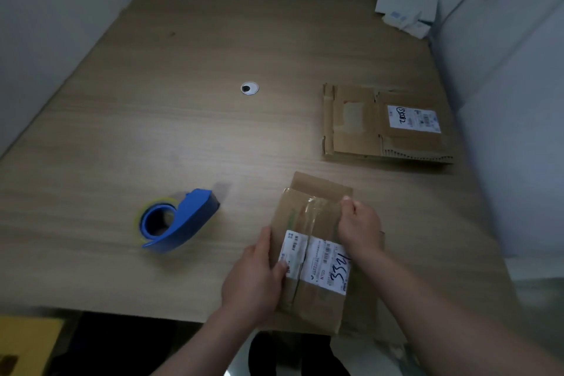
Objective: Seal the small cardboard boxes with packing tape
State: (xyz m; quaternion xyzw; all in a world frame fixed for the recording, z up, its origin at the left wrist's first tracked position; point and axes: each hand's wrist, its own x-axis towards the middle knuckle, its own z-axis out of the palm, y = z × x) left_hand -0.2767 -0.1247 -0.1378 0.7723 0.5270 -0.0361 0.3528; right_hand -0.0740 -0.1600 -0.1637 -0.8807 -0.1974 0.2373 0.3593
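Cardboard box [308, 217], gripped by left hand [256, 281], right hand [360, 226]

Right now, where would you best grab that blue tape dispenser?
Probably around the curved blue back of the tape dispenser, coming from above with the left hand, which is nearest. The roll end is rounded and fits a palm; the narrow end, pointing away, likely carries the cutter.

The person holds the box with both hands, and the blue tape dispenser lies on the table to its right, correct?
Not quite: the head view shows the blue tape dispenser on the table left of the box; left hand and right hand hold it.
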